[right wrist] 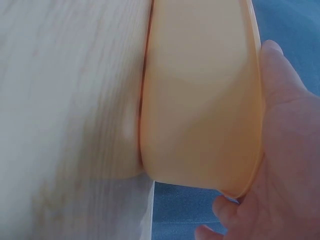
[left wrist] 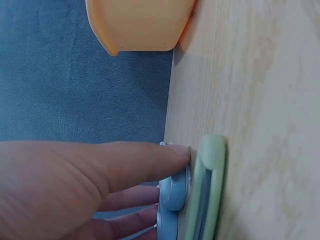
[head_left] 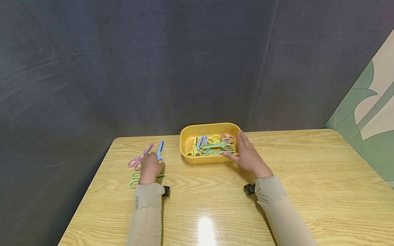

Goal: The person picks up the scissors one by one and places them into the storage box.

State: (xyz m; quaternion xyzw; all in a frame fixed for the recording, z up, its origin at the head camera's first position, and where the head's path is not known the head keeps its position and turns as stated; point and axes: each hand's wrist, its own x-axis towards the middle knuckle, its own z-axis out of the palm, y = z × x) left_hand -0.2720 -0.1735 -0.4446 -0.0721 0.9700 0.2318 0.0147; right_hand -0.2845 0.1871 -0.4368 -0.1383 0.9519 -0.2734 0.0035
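Observation:
My left hand (head_left: 150, 168) reaches down at the left of the table and pinches the handle of blue scissors (head_left: 160, 149), whose blade end points away. Up close in the left wrist view, the blue handle (left wrist: 176, 192) lies between thumb and fingers. Pink-purple scissors (head_left: 149, 149) lie just left of that hand. Green scissors (head_left: 161, 176) lie nearer, partly hidden under the hand and wrist. At the right end of a yellow basket (head_left: 197, 160), my right hand (head_left: 247, 157) rests with straight fingers along the side and the thumb on the front rim.
Inside the basket lie several scissors: yellow (head_left: 195, 147), green (head_left: 217, 145), blue and pink. The wooden table (head_left: 203, 198) ends at the back against a dark cloth backdrop (head_left: 184, 68). A green leaf-patterned surface (head_left: 354, 109) stands at the right.

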